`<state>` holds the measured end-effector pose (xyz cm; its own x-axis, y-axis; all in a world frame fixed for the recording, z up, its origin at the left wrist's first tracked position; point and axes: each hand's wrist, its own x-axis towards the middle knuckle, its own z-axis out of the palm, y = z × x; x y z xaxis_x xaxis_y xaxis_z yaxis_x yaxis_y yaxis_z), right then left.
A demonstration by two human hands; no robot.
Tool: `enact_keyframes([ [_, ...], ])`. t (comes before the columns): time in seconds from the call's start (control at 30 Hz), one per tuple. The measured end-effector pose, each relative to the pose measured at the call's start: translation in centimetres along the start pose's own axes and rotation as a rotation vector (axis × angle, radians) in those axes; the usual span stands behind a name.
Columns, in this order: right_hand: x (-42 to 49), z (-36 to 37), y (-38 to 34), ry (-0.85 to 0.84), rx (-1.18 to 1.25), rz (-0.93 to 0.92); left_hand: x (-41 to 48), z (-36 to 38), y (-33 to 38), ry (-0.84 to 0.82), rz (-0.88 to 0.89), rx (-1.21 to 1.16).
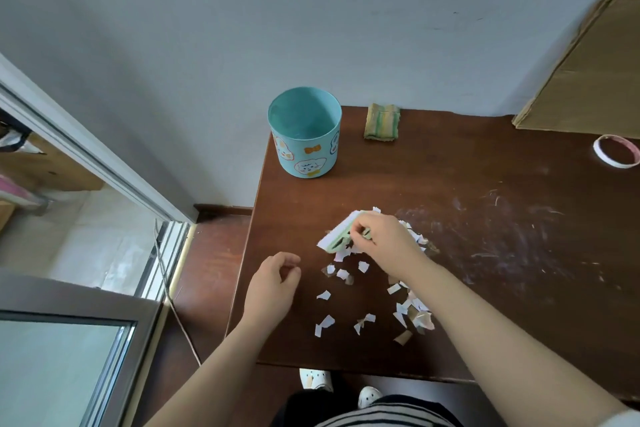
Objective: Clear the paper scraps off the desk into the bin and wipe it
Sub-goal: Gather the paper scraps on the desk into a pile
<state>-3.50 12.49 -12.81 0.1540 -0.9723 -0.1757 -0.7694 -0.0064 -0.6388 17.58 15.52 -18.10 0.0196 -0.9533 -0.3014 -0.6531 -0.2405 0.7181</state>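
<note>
Looks like scrap-gathering: your right hand (377, 236) pinches a green tool (334, 240) mid-frame, and your left hand (273, 282) is loosely curled and empty. Next, probably herd the scraps (325, 321) to the bin (304, 158), upper centre.

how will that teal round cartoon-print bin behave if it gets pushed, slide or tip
The teal round bin looks empty and thin-walled, so probably light and easy to slide on the smooth brown desk. It is fairly tall and stands at the desk's left edge, so a high push might tip it off.
</note>
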Motion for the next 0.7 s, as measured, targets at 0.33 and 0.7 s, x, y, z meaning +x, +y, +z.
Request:
enact_keyframes([
  [0.33, -1.6, -3.1, 0.4, 0.275, 0.0, -0.092, 3.3, 2.4, 3.7, -0.013, 0.155, 0.207],
  [0.7, -2.5, -2.0, 2.5, 0.445, 0.121, -0.108, 7.2, 4.5, 5.6, -0.045, 0.266, 0.554],
])
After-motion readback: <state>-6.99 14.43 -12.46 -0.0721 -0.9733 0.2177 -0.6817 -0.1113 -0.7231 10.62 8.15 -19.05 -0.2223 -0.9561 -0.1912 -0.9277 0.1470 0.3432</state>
